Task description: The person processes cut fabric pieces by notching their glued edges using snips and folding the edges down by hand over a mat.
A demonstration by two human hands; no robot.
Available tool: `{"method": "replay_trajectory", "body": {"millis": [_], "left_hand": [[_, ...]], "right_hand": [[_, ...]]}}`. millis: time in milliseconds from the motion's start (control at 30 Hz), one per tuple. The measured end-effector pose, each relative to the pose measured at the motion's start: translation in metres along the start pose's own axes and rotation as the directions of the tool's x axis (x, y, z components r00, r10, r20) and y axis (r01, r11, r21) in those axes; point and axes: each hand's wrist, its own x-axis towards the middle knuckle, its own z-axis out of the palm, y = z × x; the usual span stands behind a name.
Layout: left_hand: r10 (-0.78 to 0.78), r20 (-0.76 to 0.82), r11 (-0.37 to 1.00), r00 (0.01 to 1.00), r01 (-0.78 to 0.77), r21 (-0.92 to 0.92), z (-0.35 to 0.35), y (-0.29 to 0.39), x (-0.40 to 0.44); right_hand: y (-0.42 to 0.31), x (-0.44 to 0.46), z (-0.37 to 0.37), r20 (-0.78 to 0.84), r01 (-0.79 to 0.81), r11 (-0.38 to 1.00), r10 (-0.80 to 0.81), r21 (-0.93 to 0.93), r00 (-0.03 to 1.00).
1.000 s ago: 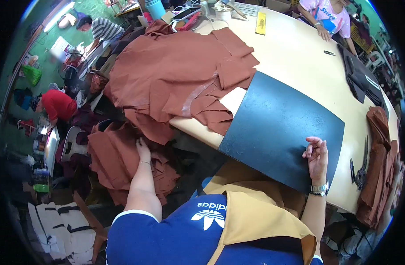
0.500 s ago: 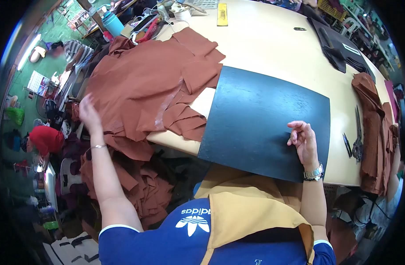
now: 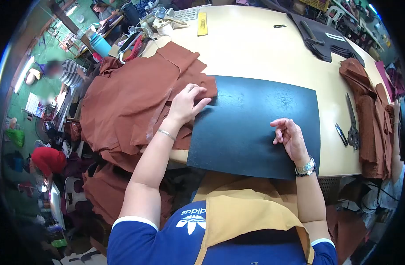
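Observation:
My left hand [image 3: 187, 104] is at the left edge of the black mat [image 3: 251, 128], its fingers curled on a piece of reddish-brown fabric [image 3: 210, 84]. That piece overlaps the mat's upper left corner; how firmly the fingers pinch it is partly hidden. Behind and left of this hand spreads a large heap of the same fabric [image 3: 127, 97]. Over the right part of the mat, my right hand [image 3: 293, 139] is held with loosely bent fingers apart and nothing in them.
Right of the mat lie large scissors [image 3: 352, 128], a small dark pen-like tool [image 3: 341, 134] and folded brown fabric [image 3: 366, 119]. Farther back are a yellow ruler-like strip [image 3: 202, 24], a hammer [image 3: 312, 35] on dark sheets and a blue bottle [image 3: 100, 45]. Other people work at left.
My left hand has moved right, from the far left of the fabric heap to the mat's edge. A brown piece now overlaps the mat there. The right hand stays over the mat; the view has shifted slightly.

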Motion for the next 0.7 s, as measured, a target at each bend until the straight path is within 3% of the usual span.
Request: {"method": "replay_trajectory", "body": {"millis": [67,100,200,300,433,533,600,667,700], "left_hand": [[-0.087,-0.079,0.994,0.993,0.082,-0.074,-0.007,-0.018,-0.004],[0.025,-0.294,1.0,0.955,-0.02,0.021,-0.009,-0.033,-0.002],[-0.195,-0.369,0.929,0.909,0.292,0.229,-0.022,-0.068,0.002],[-0.349,-0.298,0.833,0.889,0.439,0.335,-0.019,-0.077,0.022],[-0.461,-0.193,0.727,0.866,0.493,0.478,0.0,-0.086,0.055],[-0.636,-0.382,0.752,0.67,0.649,-0.115,0.005,-0.115,0.081],[-0.502,-0.609,0.845,0.614,0.498,-0.195,-0.006,-0.102,0.092],[-0.188,-0.761,0.981,0.621,0.155,-0.116,-0.021,-0.08,0.102],[-0.137,-0.761,0.989,0.634,0.047,-0.14,-0.031,-0.049,0.103]], "right_hand": [[0.0,0.001,0.0,0.021,0.003,1.0,-0.003,-0.015,1.0],[0.0,0.001,0.0,0.027,0.002,1.0,-0.002,-0.026,1.0],[-0.003,0.001,0.002,0.032,-0.011,0.999,0.012,-0.053,0.999],[-0.002,0.001,0.002,0.025,-0.014,0.999,0.015,-0.047,1.0],[-0.001,0.002,0.001,0.015,-0.022,1.0,0.022,0.003,1.0],[-0.001,0.002,0.001,0.004,-0.045,0.999,0.045,0.01,0.999],[-0.004,0.001,0.004,0.0,-0.049,0.999,0.049,0.006,0.999],[-0.003,0.002,0.003,0.008,-0.061,0.998,0.061,0.002,0.998],[-0.001,0.002,0.001,0.022,-0.073,0.997,0.072,0.027,0.997]]}}
